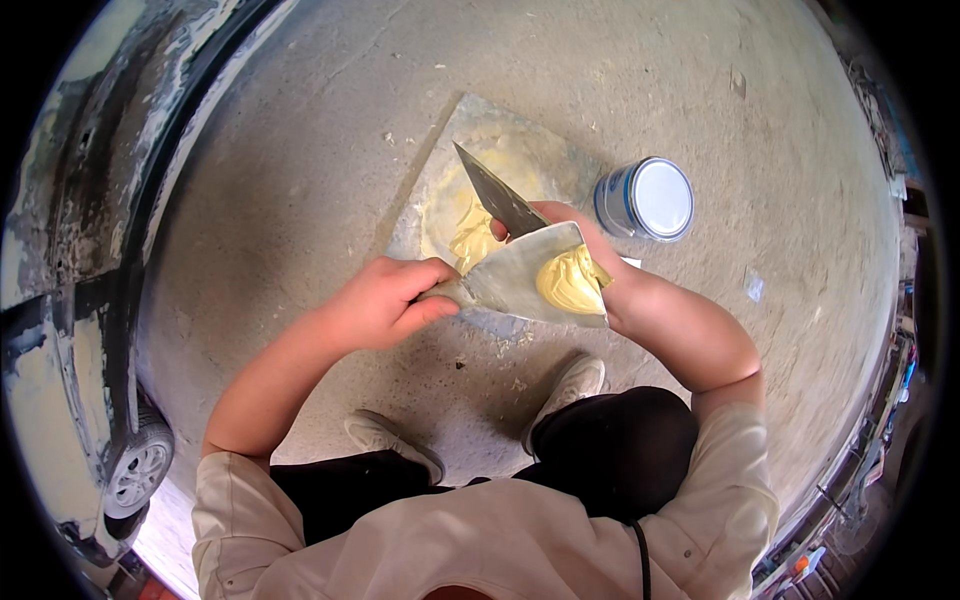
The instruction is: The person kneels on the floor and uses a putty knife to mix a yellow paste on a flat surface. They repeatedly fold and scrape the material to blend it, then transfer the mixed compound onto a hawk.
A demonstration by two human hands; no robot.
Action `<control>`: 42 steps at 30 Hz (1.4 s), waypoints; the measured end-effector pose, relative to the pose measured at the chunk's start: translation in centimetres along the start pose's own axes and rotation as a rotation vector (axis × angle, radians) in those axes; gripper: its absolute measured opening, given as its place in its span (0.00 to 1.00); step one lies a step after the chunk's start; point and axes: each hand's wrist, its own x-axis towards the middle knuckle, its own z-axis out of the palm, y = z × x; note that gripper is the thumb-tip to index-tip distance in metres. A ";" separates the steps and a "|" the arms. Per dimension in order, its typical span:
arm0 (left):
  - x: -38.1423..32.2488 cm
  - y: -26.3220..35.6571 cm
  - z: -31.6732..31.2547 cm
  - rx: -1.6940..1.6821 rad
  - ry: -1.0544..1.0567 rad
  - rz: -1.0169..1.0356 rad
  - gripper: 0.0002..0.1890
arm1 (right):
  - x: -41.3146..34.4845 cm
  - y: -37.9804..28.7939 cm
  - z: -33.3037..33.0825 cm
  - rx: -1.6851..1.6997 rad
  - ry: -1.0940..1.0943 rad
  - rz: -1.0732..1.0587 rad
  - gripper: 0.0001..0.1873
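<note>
My left hand grips the handle of a broad putty knife, its blade pointing right. A mound of yellow body filler sits on that blade near its wide edge. Behind it, my right hand holds a second putty knife, whose dark blade points up and left; its handle is mostly hidden. Below both hands, a flat mixing board lies on the floor. More yellow filler is spread on the board, partly covered by my hands and the blades.
A metal can with a white lid stands right of the board. Along the left is a car body with patchy filler and a wheel. My shoes rest on the concrete floor. Assorted clutter lines the right rim.
</note>
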 end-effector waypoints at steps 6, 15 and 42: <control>0.2 0.2 0.5 -0.034 -0.034 0.010 0.13 | 1.7 0.4 0.1 -0.190 0.061 -0.004 0.12; -0.8 0.4 0.2 -0.130 -0.003 0.018 0.15 | 4.2 -0.2 -4.4 0.322 -0.128 -0.010 0.14; -1.4 -1.8 -1.1 -0.166 0.115 -0.167 0.16 | -0.7 -1.0 -1.3 -0.201 -0.084 -0.060 0.14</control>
